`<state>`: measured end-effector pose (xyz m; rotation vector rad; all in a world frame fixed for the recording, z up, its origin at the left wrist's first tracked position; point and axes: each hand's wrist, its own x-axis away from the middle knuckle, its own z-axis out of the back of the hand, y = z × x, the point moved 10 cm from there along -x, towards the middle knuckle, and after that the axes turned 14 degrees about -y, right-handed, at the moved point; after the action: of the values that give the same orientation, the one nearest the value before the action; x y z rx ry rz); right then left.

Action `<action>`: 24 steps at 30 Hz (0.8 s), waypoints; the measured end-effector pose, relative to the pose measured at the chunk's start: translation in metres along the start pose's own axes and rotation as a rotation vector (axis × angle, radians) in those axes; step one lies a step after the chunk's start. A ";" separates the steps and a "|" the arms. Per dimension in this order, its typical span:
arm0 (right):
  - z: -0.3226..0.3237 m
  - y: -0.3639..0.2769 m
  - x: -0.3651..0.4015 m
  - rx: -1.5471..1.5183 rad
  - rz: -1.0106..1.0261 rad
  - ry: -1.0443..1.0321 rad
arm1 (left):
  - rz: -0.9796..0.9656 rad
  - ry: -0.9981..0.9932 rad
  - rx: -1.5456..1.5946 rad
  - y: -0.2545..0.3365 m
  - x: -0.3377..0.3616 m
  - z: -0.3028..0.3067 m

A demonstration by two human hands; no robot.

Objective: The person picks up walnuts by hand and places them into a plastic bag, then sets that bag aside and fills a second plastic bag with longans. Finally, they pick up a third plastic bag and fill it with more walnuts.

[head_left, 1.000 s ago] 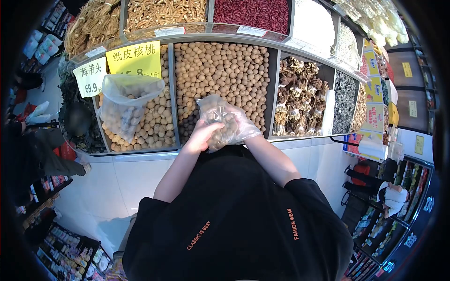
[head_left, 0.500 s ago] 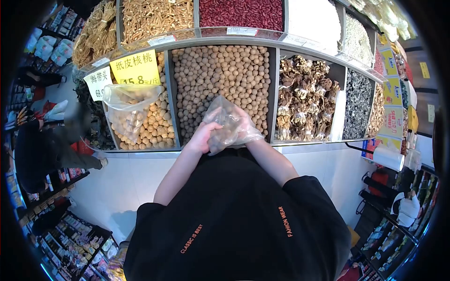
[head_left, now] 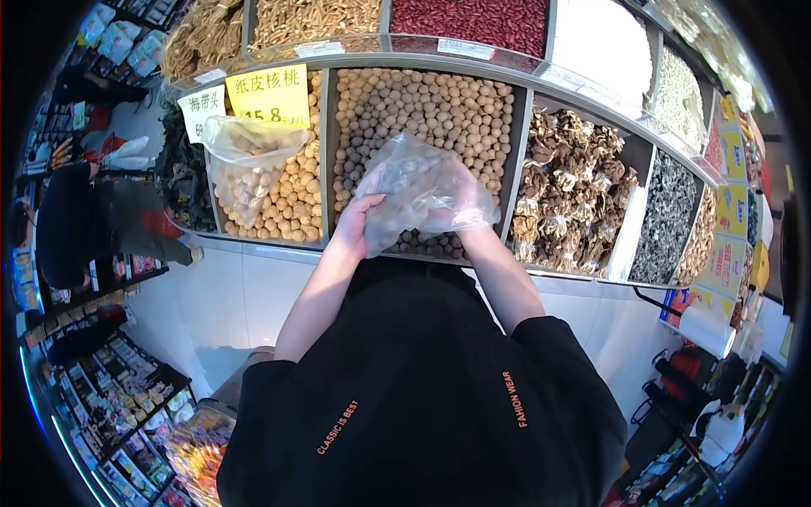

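A clear plastic bag is spread between both my hands, over the front of a bin of round brown nuts. My left hand grips the bag's left side, its thumb lying on top of the film. On the other side my right hand holds the bag from within or behind the film, so its fingers show only dimly. Whether anything lies inside the bag is hard to make out; brown nuts show through and below it.
To the left, another plastic bag lies on lighter walnuts beneath a yellow price sign. Bundled dried goods fill the right bin. Red beans are behind. A person in dark clothes is at the far left.
The bag is opened wider and spread flatter between my hands, which are further apart. The view has turned slightly, so the bins appear shifted and tilted.
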<state>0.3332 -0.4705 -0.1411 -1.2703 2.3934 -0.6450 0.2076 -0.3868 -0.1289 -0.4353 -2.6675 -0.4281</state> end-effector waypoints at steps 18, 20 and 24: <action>0.059 -0.019 -0.019 -0.483 0.037 0.460 | -0.449 0.054 0.226 0.021 0.051 0.060; 0.059 -0.035 -0.025 -0.462 0.058 0.400 | -0.468 0.031 0.232 0.021 0.052 0.060; 0.052 -0.066 -0.037 -0.461 0.141 0.238 | -0.533 0.047 0.251 0.023 0.059 0.067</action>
<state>0.4246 -0.4836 -0.1448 -1.2289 2.9160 -0.2150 0.1419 -0.3284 -0.1563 0.3647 -2.7171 -0.2388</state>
